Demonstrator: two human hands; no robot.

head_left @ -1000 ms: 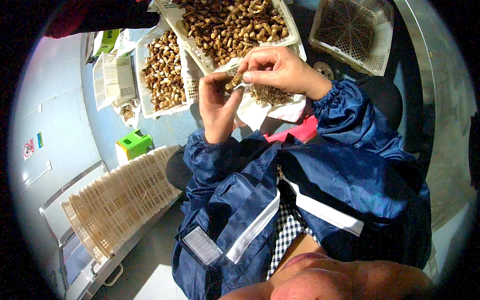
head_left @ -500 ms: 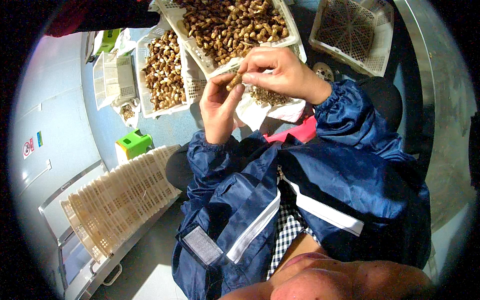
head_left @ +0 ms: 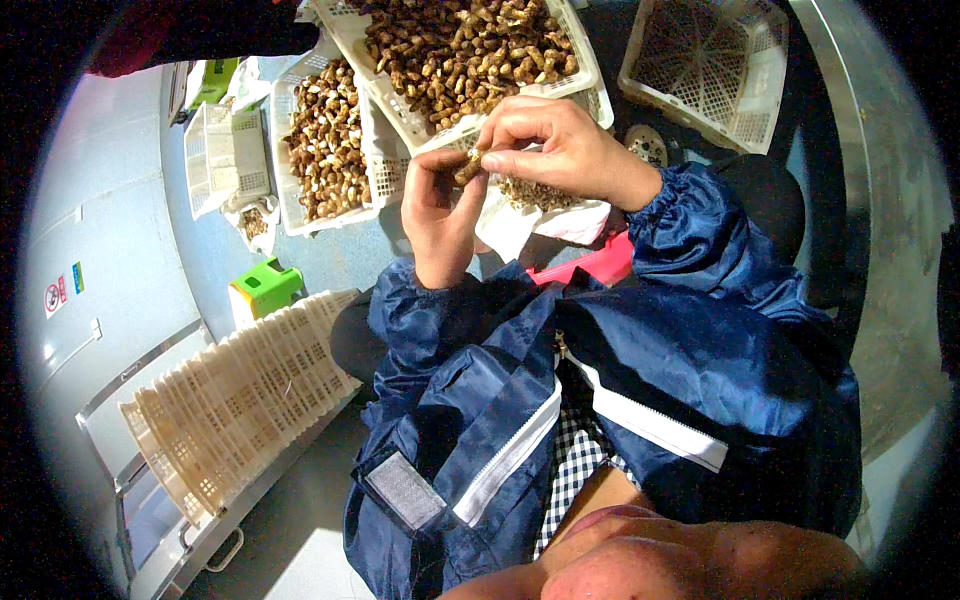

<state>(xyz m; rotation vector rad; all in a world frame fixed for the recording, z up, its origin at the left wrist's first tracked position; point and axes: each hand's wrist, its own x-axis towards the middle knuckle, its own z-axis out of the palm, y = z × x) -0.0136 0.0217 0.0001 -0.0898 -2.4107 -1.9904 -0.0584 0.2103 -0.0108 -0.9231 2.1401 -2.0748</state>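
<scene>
The left hand [head_left: 440,222] holds a small brown mushroom [head_left: 466,172]. Its thumb and fingers are closed on it, and the mushroom is tilted. The right hand [head_left: 562,146] comes in from the other side. Its thumb and finger pinch the top end of the same mushroom, so both hands are touching it. The other right fingers are curled in, and I cannot tell what is under them.

The mushroom is up in the air, close to the near edge of a big white basket [head_left: 592,78]. That basket is full of brown mushrooms [head_left: 470,60]. Just to the left is a smaller white basket [head_left: 385,180] with brown and white mushrooms [head_left: 328,150] in it. Under the right hand, little brown bits [head_left: 545,194] lie in a pile on a white cloth [head_left: 578,222]. A pink plastic thing [head_left: 598,262] is just beside the cloth.

A green and white stool [head_left: 268,284] stands on the blue floor [head_left: 340,258], near a long stack of baskets [head_left: 250,390]. The person wears a shiny dark blue coat [head_left: 690,350].
</scene>
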